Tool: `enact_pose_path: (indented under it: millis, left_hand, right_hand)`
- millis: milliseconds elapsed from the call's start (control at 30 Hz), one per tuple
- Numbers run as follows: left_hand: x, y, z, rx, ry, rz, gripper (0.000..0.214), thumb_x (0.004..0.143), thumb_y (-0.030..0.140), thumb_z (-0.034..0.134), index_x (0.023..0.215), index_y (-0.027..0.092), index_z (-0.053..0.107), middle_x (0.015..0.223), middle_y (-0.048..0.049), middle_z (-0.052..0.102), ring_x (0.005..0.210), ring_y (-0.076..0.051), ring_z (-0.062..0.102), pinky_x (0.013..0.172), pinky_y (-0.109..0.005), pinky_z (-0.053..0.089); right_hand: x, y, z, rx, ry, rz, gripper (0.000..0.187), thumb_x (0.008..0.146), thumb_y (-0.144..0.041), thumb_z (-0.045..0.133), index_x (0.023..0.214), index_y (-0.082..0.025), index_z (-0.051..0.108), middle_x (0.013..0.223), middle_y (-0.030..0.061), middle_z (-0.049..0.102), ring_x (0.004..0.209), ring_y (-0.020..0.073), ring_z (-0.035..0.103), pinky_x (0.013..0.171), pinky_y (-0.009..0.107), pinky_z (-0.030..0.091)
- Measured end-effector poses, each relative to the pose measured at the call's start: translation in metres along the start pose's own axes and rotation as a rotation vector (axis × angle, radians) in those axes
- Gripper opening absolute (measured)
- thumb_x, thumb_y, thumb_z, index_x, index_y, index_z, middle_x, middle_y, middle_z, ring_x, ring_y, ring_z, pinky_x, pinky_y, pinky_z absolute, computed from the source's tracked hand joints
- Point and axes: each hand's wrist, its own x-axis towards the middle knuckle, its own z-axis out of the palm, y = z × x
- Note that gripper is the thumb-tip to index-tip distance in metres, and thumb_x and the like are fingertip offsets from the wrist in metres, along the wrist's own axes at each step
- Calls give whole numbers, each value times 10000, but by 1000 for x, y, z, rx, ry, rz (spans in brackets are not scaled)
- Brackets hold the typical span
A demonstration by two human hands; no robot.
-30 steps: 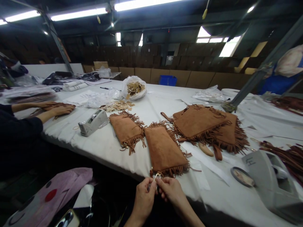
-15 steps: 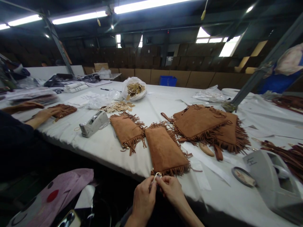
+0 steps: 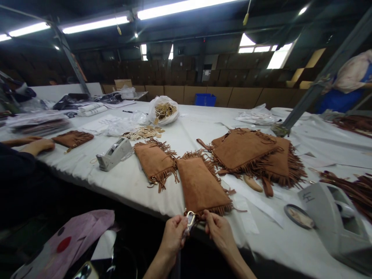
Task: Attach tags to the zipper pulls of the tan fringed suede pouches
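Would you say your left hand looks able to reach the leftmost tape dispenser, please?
Probably yes; the left hand holds a metal clasp, but nothing visible blocks its way to the tape dispenser.

Pretty dim room tbh, most of the light's from the tube lights point(image 3: 186, 8) up top, and they're blown out to plain white. Same with the windows point(image 3: 279, 56) at the back. Little spotlight point(image 3: 302, 11) has a streaky flare. The white tabletop point(image 3: 192, 124) is evenly lit with soft shadows, but below its front edge it's nearly black. Back boxes point(image 3: 174, 73) are murky and soft. Wide lens stretches the right-hand tape dispenser point(image 3: 334, 224) badly.
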Motion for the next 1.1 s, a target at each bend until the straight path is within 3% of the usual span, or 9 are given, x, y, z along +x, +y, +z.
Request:
enact_pose_path:
  millis: [67, 167, 300, 467, 767, 900, 1100]
  left_hand:
    - [0, -2, 0, 85, 62, 86, 488, 705, 638, 584, 668, 153, 540, 466, 58, 463, 362, -39, 292, 379, -189, 191]
    - [-2, -3, 1, 222, 107, 195, 478, 763, 616, 536, 658, 151, 560, 509, 39, 478, 466, -83, 391, 458, -206, 295]
    - [-9, 1, 3, 383, 155, 285, 464, 817, 585, 479, 674, 158, 592, 570, 14, 540, 553, -124, 474, 539, -225, 363]
    - [-15, 3, 7, 380, 139, 311, 461, 830, 566, 466, 683, 155, 616, 606, -17, 600, 579, -140, 504, 568, -229, 392]
    - [-3, -16, 8, 254, 210, 233, 435, 770, 569, 540, 605, 167, 546, 511, 18, 517, 487, -107, 428, 472, -210, 327]
    - [-1, -14, 6, 344, 195, 239, 385, 801, 512, 511, 614, 177, 529, 545, 11, 526, 522, -120, 446, 497, -222, 332]
    - [-7, -10, 4, 464, 188, 297, 326, 858, 435, 433, 666, 186, 520, 584, -2, 541, 548, -135, 464, 544, -245, 348]
  right_hand:
    - [-5, -1, -9, 6, 74, 31, 471, 776, -590, 483, 679, -159, 645, 477, -16, 528, 412, 124, 446, 428, 244, 322]
    - [-17, -4, -12, 128, 46, 94, 408, 715, -528, 583, 830, -146, 667, 571, 4, 612, 468, 142, 518, 447, 239, 361]
    - [-27, -8, 9, 344, -82, 198, 433, 652, -444, 675, 945, -125, 652, 676, 39, 683, 551, 162, 589, 463, 222, 392]
    - [-23, -9, 32, 526, -187, 115, 387, 640, -392, 753, 896, -110, 684, 601, 1, 651, 559, 138, 573, 540, 221, 419]
    - [-23, 5, 44, 586, 39, 115, 819, 541, -462, 822, 1198, -40, 572, 745, 63, 723, 689, 204, 641, 687, 304, 509]
    - [-28, 1, 46, 554, 84, 64, 862, 593, -494, 781, 1276, -41, 514, 762, 59, 720, 728, 213, 641, 713, 311, 513]
    - [-29, 2, 46, 524, 43, 40, 867, 656, -490, 741, 1350, -73, 430, 780, 59, 721, 761, 231, 653, 762, 351, 510]
